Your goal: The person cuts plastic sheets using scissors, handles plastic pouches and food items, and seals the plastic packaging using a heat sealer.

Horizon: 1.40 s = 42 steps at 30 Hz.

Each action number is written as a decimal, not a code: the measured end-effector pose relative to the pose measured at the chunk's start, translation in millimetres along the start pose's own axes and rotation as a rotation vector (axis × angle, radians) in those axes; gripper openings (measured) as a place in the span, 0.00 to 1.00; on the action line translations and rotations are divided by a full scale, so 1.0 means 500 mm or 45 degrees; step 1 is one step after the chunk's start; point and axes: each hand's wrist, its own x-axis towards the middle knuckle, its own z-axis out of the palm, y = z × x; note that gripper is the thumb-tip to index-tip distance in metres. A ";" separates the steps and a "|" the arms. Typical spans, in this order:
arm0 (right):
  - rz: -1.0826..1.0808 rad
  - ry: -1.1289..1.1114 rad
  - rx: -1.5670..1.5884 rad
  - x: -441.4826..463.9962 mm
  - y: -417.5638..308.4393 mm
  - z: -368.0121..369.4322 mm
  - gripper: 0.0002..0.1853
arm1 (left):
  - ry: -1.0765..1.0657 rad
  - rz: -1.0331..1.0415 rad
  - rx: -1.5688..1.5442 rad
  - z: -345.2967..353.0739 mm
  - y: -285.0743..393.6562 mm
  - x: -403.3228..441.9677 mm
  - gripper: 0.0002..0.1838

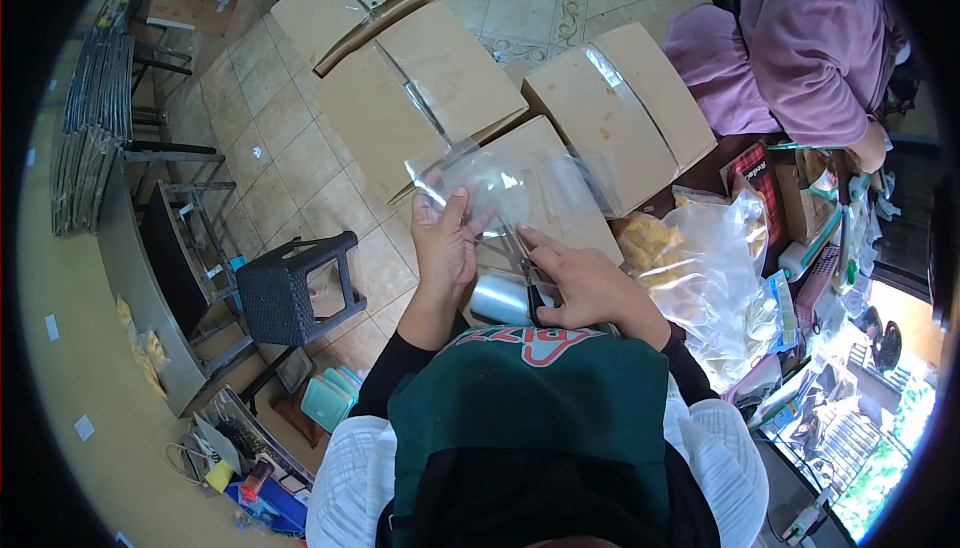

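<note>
My left hand [445, 243] grips a clear plastic sheet [497, 193] between thumb and fingers, holding it up over the cardboard boxes. In my right hand [592, 283] is a pair of scissors [531, 286] with black handles; its blades point away from me at the sheet's near edge. Whether the blades are touching the plastic cannot be made out through the glare. Just below the sheet, between my hands and close to my apron, lies a shiny roll of clear film [498, 300], partly hidden by the scissors.
Taped cardboard boxes [440, 73] stand ahead. To the right, a big clear bag [700, 278] holds yellowish contents beside packed goods. A person in a pink top [815, 48] sits at far right. A black stool [295, 293] is on the tiled floor at left.
</note>
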 end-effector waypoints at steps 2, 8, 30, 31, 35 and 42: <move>0.008 -0.038 -0.014 0.000 -0.004 -0.007 0.35 | 0.013 0.118 0.072 0.006 -0.002 -0.004 0.27; -0.013 -0.079 -0.049 -0.004 0.000 -0.015 0.37 | 0.123 0.274 0.151 0.018 -0.003 0.003 0.27; -0.043 -0.036 0.006 -0.009 0.000 -0.013 0.34 | -0.063 0.439 0.184 0.012 -0.001 0.009 0.41; -0.053 -0.019 0.009 -0.010 0.000 -0.012 0.34 | -0.054 0.414 0.174 0.014 0.001 0.008 0.41; -0.063 -0.028 0.008 -0.009 0.002 -0.013 0.34 | -0.073 0.342 0.158 0.009 0.002 0.008 0.42; -0.039 -0.067 -0.005 -0.007 0.000 -0.016 0.34 | -0.067 0.353 0.164 0.008 0.000 0.010 0.41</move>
